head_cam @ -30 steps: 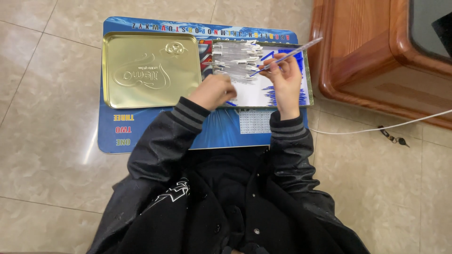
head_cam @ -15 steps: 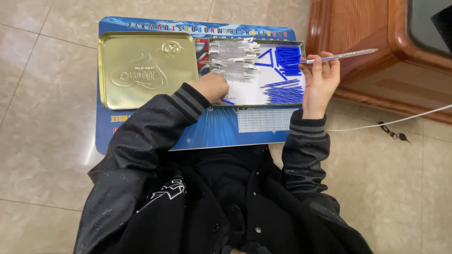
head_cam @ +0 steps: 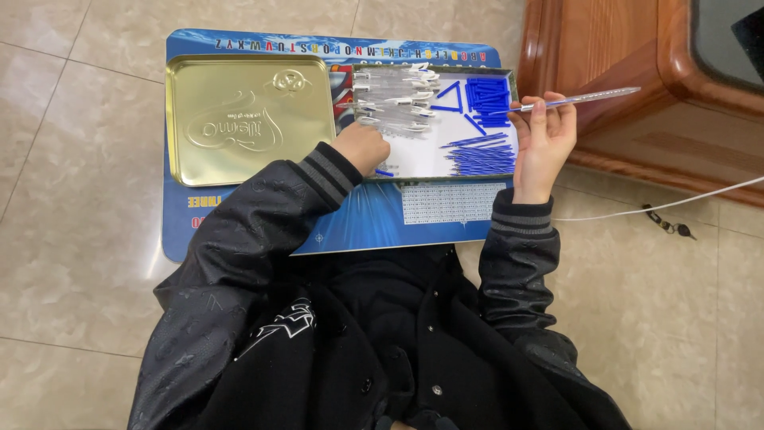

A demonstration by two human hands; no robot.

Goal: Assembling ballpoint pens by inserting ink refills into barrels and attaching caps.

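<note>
The tin lid (head_cam: 248, 119) is shiny gold w/ a swirly raised pattern. The mat (head_cam: 358, 219) under it is bright blue w/ light rays, a row of letters on top & a small white grid patch. The tray (head_cam: 422, 155) is white inside w/ a silver rim. In it: dark blue refills (head_cam: 481, 155) in bunches, & clear pen tubes (head_cam: 394, 99) w/ white bits. The pen (head_cam: 581, 99) in the right hand (head_cam: 543, 143) is clear w/ a thin blue line inside. Jacket (head_cam: 334, 334) is black w/ a faint pattern, a white drawing on front & grey-striped cuffs. Floor (head_cam: 72, 263) is beige tile, kinda marbled. The wood cabinet (head_cam: 629, 72) is red-brown & glossy. The cord (head_cam: 684, 203) is white.
</note>
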